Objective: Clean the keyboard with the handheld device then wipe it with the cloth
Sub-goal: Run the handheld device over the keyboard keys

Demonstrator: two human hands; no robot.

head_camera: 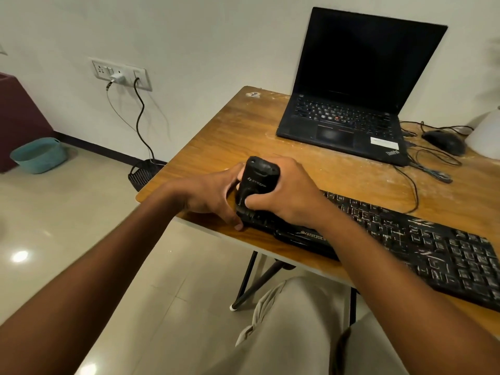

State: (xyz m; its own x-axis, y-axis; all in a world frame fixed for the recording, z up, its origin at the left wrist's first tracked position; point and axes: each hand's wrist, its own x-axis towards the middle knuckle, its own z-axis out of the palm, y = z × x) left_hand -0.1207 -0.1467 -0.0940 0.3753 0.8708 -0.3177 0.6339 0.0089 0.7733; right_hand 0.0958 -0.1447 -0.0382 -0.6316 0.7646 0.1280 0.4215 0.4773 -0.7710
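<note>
A black keyboard lies on the wooden bench, along its near edge. White dust sits on many of its keys. The right hand is wrapped tight around a small black handheld device. The device stands on its end, with its bottom pressed on the left end of the keyboard. The left hand is just beside it, with its fingers touching the side of the device and its thumb down by the keyboard's corner. It is hard to tell if the left hand grips it or only steadies it.

Behind them, an open black laptop sits on the bench with a dark screen. A black mouse and some wires lie to its right.

On the floor by the wall sits a blue-green basket; what is inside it cannot be seen. A dark basket stands under the wall plug, and a black cord runs down into it.
</note>
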